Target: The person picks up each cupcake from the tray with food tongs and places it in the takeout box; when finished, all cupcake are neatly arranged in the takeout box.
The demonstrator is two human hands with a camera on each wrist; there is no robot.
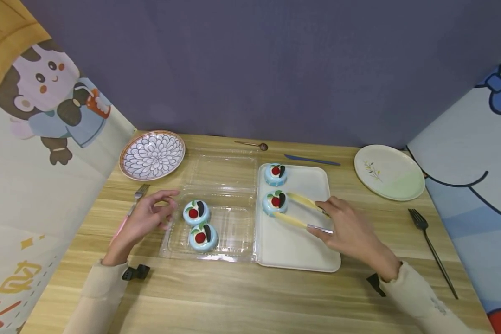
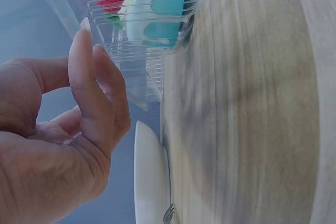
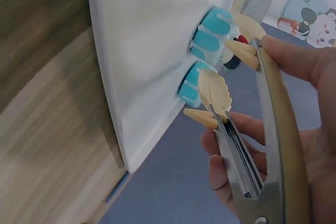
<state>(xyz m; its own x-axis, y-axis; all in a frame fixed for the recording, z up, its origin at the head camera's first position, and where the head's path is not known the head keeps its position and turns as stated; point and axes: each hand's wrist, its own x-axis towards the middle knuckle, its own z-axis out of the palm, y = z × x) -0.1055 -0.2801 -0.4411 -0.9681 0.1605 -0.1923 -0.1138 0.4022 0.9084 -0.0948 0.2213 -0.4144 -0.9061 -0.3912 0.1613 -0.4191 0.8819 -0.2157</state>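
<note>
- Hands are held well apart. The tongs (image 1: 291,220) are clamped in the right hand (image 1: 350,229), thumb and fingers set on opposite arms. The left hand (image 1: 148,215) is held loosely curled by the left wall of the clear box (image 1: 234,227), nothing gripped (contact with the wall can't be told).
- Work piece: the nearer cake (image 1: 274,207), seated at the left edge of the white tray (image 1: 298,246), just beside the box. The farther cake (image 1: 275,175) is placed just behind it, same edge.
- Step in hand, as judged: cake to be gripped. Tong tips are spread about it, one by its right side, one by its near side; touch can't be confirmed.
- Tips are best advanced a bit further left first, so the cake is taken across its middle, not by a corner.
- Grip is best placed low, on the blue side wall. The topping (image 1: 276,201) is best left untouched.
- Squeeze should be applied slowly, both arms evenly. If one tip is landed early, the cake could be pushed over the tray edge or tipped.
- Far-side tip needs to be watched: the farther cake could be nudged.
- Firmness can't be judged by eye; only light pressure should be used.
</note>
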